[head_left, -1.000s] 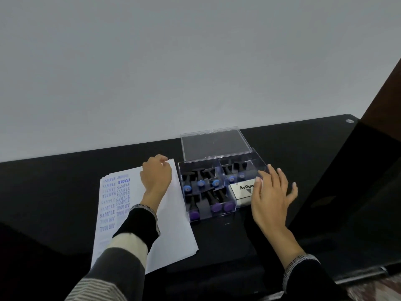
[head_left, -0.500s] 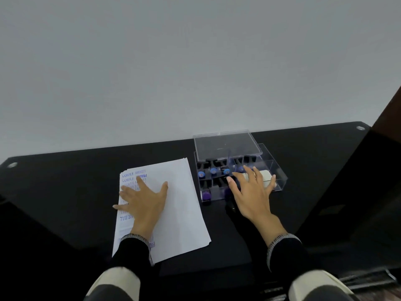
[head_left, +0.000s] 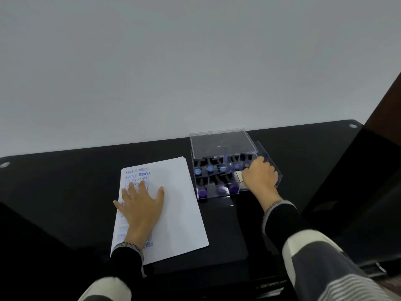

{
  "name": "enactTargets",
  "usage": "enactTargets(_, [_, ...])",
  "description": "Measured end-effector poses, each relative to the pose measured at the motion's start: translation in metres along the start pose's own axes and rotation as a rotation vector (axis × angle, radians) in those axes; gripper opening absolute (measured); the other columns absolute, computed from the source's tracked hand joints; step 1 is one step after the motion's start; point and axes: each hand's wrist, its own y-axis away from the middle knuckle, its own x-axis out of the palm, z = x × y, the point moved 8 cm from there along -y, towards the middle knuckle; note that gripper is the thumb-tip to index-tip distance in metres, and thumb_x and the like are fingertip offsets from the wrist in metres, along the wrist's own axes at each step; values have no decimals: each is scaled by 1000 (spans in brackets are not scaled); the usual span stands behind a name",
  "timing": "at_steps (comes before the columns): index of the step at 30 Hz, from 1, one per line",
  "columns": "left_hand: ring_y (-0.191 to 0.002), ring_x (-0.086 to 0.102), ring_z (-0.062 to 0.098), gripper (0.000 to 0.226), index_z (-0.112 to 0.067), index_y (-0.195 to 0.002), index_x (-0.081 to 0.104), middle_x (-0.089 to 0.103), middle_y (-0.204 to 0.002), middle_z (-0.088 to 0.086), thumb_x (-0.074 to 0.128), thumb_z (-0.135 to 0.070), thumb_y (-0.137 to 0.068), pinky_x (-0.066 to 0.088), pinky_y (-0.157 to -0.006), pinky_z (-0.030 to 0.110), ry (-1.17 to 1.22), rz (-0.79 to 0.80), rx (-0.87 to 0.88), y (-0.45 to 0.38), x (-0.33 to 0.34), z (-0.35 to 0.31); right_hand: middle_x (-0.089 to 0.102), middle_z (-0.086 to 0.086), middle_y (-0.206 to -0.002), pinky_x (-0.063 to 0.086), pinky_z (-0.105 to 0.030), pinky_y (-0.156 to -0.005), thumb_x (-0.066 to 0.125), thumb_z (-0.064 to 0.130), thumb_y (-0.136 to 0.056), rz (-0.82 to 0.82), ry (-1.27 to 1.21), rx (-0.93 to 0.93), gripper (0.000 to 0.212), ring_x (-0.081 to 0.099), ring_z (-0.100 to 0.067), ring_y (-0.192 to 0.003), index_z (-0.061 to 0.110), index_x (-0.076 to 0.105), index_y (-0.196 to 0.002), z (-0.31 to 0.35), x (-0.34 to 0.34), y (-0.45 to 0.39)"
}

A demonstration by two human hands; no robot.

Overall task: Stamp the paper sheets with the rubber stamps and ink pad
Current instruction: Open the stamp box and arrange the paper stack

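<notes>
Curled fingers of the right hand (head_left: 259, 175) form a grip inside the right-hand compartment of a clear plastic box (head_left: 278, 181), over the white ink pad (head_left: 239, 176); what they hold cannot be told. Flat and spread, the left hand (head_left: 141, 204) presses the paper sheets (head_left: 182, 205), stamped in blue down their left side, on the black counter (head_left: 65, 187). Rubber stamps (head_left: 210, 169) fill the box's other compartments, beneath its raised lid (head_left: 221, 143).

left hand (head_left: 141, 203) flat on paper sheets (head_left: 180, 205) — right hand (head_left: 259, 175) in stamp box (head_left: 217, 183)
</notes>
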Motion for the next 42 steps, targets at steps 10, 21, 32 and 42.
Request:
enactTargets(10, [-146,12,34,75,-18,-147,31,23,-157,13,31,-67,-90,2,-113,61,-13,9,-5,1,2,-1,39,-22,-132,38,-39,-95,74,25,-78,-132,139,67,65,40,-35,-119,2,37,-126,20,-10,-1])
enactTargets(21, [-111,51,24,36,-14,-120,59,58,-121,3,40,-36,-99,39,-96,38,-62,-151,222,9,-25,-29,37,-10,-124,54,-27,-71,64,-12,-78,-338,-286,-482,48,50,-19,-93,6,51,-121,77,-47,56])
enactTargets(32, [-113,58,-1,70,-39,-145,34,47,-134,-30,69,-28,-85,51,-87,20,1303,375,362,78,-51,-56,64,-11,-112,57,-28,-70,55,8,-94,311,-1475,84,27,64,-15,-92,11,54,-120,67,26,110])
enactTargets(42, [-109,64,11,59,-33,-128,57,65,-124,-5,82,-30,-74,53,-93,31,1361,394,150,83,-23,-12,64,-1,-118,48,-26,-92,70,16,-84,684,-1304,-186,45,61,-13,-107,17,53,-126,80,59,139])
